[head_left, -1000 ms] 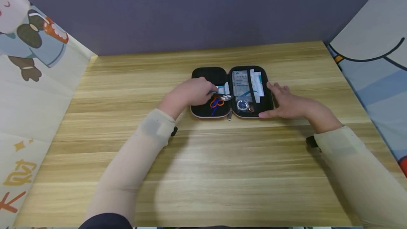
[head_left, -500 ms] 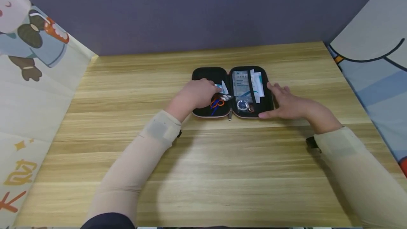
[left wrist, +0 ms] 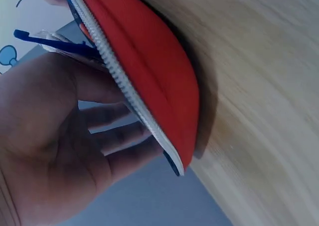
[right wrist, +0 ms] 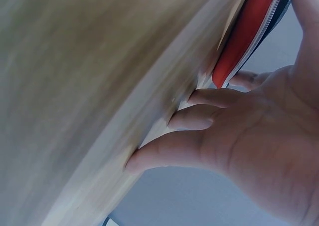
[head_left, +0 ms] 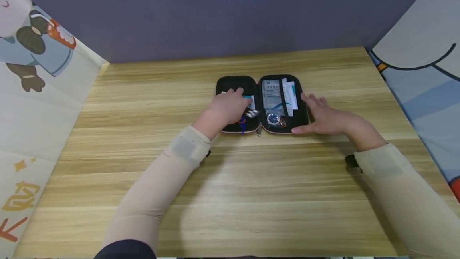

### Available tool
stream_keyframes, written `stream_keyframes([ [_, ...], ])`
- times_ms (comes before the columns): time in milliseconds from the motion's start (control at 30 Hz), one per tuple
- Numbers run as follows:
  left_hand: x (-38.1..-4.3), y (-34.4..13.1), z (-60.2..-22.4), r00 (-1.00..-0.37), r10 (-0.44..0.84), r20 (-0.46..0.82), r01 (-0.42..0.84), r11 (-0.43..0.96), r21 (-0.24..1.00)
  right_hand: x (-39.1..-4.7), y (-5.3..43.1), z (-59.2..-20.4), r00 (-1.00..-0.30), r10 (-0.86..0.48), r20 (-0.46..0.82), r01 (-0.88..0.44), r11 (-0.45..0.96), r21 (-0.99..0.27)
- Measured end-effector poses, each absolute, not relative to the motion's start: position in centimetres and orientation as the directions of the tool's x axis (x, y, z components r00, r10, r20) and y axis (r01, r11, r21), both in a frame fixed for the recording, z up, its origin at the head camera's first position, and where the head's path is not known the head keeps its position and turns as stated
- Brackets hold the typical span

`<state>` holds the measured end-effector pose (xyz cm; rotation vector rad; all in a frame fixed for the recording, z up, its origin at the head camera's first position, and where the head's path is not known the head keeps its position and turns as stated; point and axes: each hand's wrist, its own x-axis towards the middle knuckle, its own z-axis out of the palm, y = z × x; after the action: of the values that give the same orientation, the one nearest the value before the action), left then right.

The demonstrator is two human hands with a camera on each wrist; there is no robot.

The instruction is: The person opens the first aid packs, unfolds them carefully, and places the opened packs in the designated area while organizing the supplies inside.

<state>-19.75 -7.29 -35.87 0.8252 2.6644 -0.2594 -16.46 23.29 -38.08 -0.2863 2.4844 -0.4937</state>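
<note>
A zipped case (head_left: pixel 230 81) lies unfolded on the table, black inside, with a red shell (left wrist: pixel 144 61) in the left wrist view. Over its left half is my left hand (head_left: pixel 228 109), its fairly straight fingers reaching in among the contents; the fingertips are partly hidden behind the rim. Near them show a silvery pack (head_left: pixel 252 112), a white-and-teal packet (head_left: pixel 253 100) and a slim blue piece (head_left: pixel 243 125). My right hand (head_left: pixel 325 117) rests spread at the right edge of the case, some fingertips on the table in the right wrist view.
In the case's right half, a strap holds a clear packet (head_left: pixel 272 94) and white packets (head_left: pixel 291 96); a round item (head_left: pixel 274 119) sits below. The zip pull (head_left: pixel 259 131) hangs at the front. A dark wall (head_left: pixel 230 15) stands behind the wooden table (head_left: pixel 273 187).
My left hand has moved slightly right over the case's left half, its fingers spreading more. The blue piece and silvery pack have shifted, and orange loops are now mostly covered. The right hand stays put.
</note>
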Motion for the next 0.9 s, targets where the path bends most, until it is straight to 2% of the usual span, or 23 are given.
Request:
stream_keyframes([
  [100, -19.9, -7.7, -35.8, -0.776, 0.496, -0.39, 0.536, 0.844, 0.007, -16.4, 23.2, -38.0, -0.808, -0.309, -0.502, -0.093, 0.908, -0.409],
  [233, -20.0, -8.5, -35.5, -0.764, 0.504, -0.403, 0.531, 0.846, 0.053, -16.4, 23.2, -37.9, -0.809, -0.305, -0.503, -0.089, 0.908, -0.408],
  [533, -19.4, -8.4, -36.9, -0.8, 0.483, -0.356, 0.539, 0.839, -0.076, -16.2, 23.2, -38.0, -0.809, -0.31, -0.5, -0.094, 0.907, -0.41],
  [767, -19.0, -8.6, -37.1, -0.747, 0.555, -0.365, 0.599, 0.801, -0.009, -16.1, 23.1, -38.0, -0.808, -0.313, -0.499, -0.095, 0.906, -0.413],
  [900, -19.0, -8.7, -37.2, -0.756, 0.547, -0.36, 0.594, 0.804, -0.026, -16.2, 23.1, -37.9, -0.811, -0.313, -0.495, -0.101, 0.907, -0.408],
])
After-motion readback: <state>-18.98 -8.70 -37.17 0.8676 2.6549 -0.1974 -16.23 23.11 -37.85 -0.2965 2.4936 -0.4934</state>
